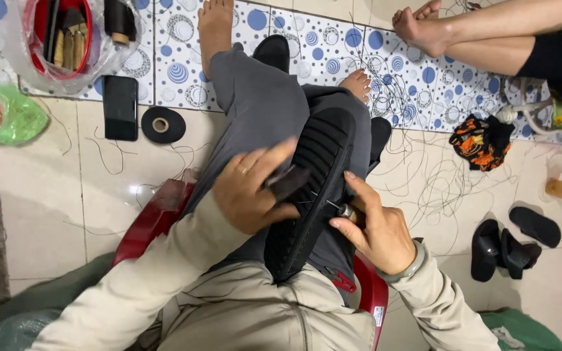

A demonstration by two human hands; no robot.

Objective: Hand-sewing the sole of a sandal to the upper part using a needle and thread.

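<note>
A black shoe (pixel 313 175) lies sole-up across my lap, its ribbed sole facing me. My left hand (pixel 252 192) rests on its left side, fingers curled over the edge with a dark finger guard on the index finger. My right hand (pixel 375 227) grips a small metal-tipped awl (pixel 339 208) whose point presses against the sole's right edge. A thin thread runs from the tool across the sole. I sit on a red plastic stool (pixel 157 218) in grey trousers and a beige jacket.
A black phone (pixel 120 107) and a roll of black tape (pixel 162 125) lie on the tiled floor at left. A bag of tools (pixel 66 39) sits top left. Loose thread (pixel 424 175) is strewn at right, near black sandals (pixel 512 247). Another person's bare legs (pixel 482 36) cross the top right.
</note>
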